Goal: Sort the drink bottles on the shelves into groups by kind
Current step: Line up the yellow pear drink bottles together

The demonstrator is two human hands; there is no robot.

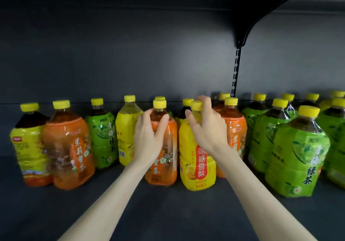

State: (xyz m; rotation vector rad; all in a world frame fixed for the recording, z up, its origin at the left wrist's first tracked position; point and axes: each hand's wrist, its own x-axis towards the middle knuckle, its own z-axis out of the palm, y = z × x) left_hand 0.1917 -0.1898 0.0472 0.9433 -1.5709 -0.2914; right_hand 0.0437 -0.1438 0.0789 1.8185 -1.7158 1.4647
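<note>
- The left hand [149, 136] is wrapped round the shoulder of an orange-labelled bottle [164, 166], thumb on one side and fingers on the other. Amber tea shows in the bottle's clear neck.
- The right hand [207, 128] grasps the yellow-labelled bottle [196, 171] just beside it, with fingers curled round the neck below the cap. The drink inside is pale yellow.
- Both held bottles are at the middle front of the dark shelf [168, 209], side by side. I cannot tell whether either is lifted off it.
- The red panel on the yellow-labelled bottle reads 冰糖雪梨, with a pear drawn beside it.
- To the left, a second orange bottle [69, 147] holds brown tea and reads 茉莉蜜茶.
- Beside that one, the far-left bottle [28, 147] has a yellow-green label and a dark drink. Its writing is too blurred to read.
- Further back stands a green bottle [101, 138] marked 青梅绿茶.
- Next to the green bottle is another yellow bottle [127, 130] of pale liquid, with a barcode on its side.
- Behind the right hand stands a third orange bottle [236, 128], its label partly hidden.
- On the right, a cluster of green bottles [298, 158] holds dark tea. The nearest label ends in 绿茶.
- Every cap I can see is yellow.
</note>
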